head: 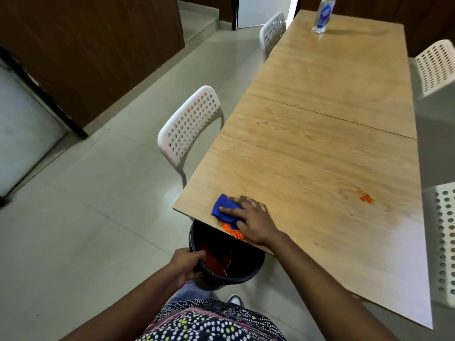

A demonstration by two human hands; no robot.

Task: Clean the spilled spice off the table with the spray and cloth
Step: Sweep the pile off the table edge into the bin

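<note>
The risk here, as I judge it, is at the table (pixel 320 143) edge: the orange spice pile (pixel 232 231) sits right on the lip above the black bin (pixel 229 264), and if the bin drifts out from under that lip or the wipe goes sideways, powder will land on the floor instead. A heavy push could also smear the spice into the wood grain, since it looks dry and loose. The right hand (pixel 251 217) lies flat on the blue cloth (pixel 225 210), fingers spread and pressing down, with the cloth bunched beneath them and the pile touching the cloth's near side, partly under the palm. The left hand (pixel 188 265) curls round the bin's rim, thumb outside and fingers over the edge, holding it tucked just beneath the table edge; red-orange powder already shows inside. A second, smaller patch of spice (pixel 366 198) lies farther along the table from the cloth, well apart from both hands and away from the bin, so it would have to be dragged a long way across the surface, and I think it could leave a trail. The spray bottle (pixel 323 14) stands upright at the far end of the table, well apart from the cloth and out of either hand's reach. White perforated chairs (pixel 189 126) stand beside the table.
</note>
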